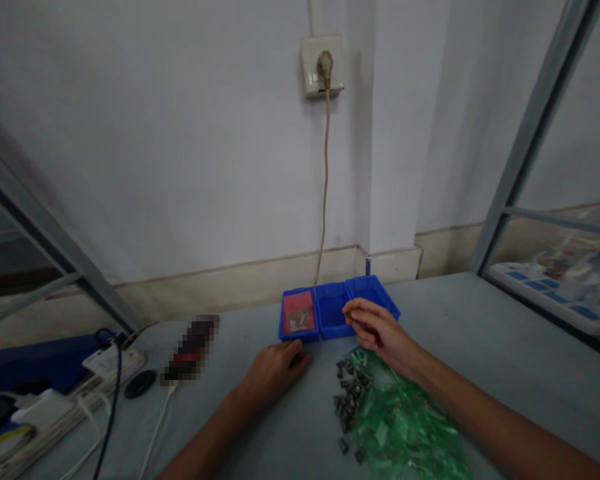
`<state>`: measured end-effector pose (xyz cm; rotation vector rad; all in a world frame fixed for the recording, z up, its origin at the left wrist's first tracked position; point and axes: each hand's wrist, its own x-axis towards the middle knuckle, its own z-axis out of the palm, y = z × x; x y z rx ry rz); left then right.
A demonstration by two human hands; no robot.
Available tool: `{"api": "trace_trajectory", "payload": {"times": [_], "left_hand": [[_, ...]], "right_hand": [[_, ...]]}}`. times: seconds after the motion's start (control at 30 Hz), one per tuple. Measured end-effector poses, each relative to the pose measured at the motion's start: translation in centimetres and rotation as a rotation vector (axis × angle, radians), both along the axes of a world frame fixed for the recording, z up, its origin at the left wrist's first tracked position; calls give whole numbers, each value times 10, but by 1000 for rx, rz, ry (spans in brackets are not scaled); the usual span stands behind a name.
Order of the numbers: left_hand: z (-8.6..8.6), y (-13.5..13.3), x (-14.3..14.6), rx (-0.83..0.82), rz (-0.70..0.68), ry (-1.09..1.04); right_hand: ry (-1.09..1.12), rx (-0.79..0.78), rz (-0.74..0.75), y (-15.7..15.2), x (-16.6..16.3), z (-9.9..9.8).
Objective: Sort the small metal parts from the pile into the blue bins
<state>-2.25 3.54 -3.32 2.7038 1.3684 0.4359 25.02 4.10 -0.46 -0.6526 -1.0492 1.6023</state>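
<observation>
The right grip (377,327) is held narrow, fingertips drawn together over the rim between the middle bin (331,310) and the right bin (375,287) — whether a small part is pinched there cannot be told. The left grip (279,365) is curled loosely and rested on the desk (480,333), just in front of the left bin (299,313), where something reddish is seen; what its palm holds is hidden. The dark metal parts (349,393) are scattered between the two forearms, touching a heap of green bags (405,427). Anything tiny in so light a pinch could, it is judged, be dropped and lost among the bags. The right forearm is laid across that heap, so parts could be swept aside by it. Behind the bins a cable (325,200) is hung from a wall socket (323,67); a power strip (114,360) is set well apart at the left.
</observation>
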Motion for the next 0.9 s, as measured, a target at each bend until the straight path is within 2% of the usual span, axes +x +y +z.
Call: {"api": "trace_trajectory", "payload": {"times": [0.3, 0.4, 0.67, 0.9], "left_hand": [[-2, 2, -1, -26, -5, -44], [-3, 2, -1, -24, -8, -52], [-1, 1, -1, -9, -1, -25], [5, -2, 1, -16, 15, 17]], "right_hand": [[-157, 141, -25, -1, 2, -2], [-141, 159, -26, -1, 1, -3], [-17, 27, 14, -5, -3, 7], [44, -11, 67, -5, 1, 3]]}}
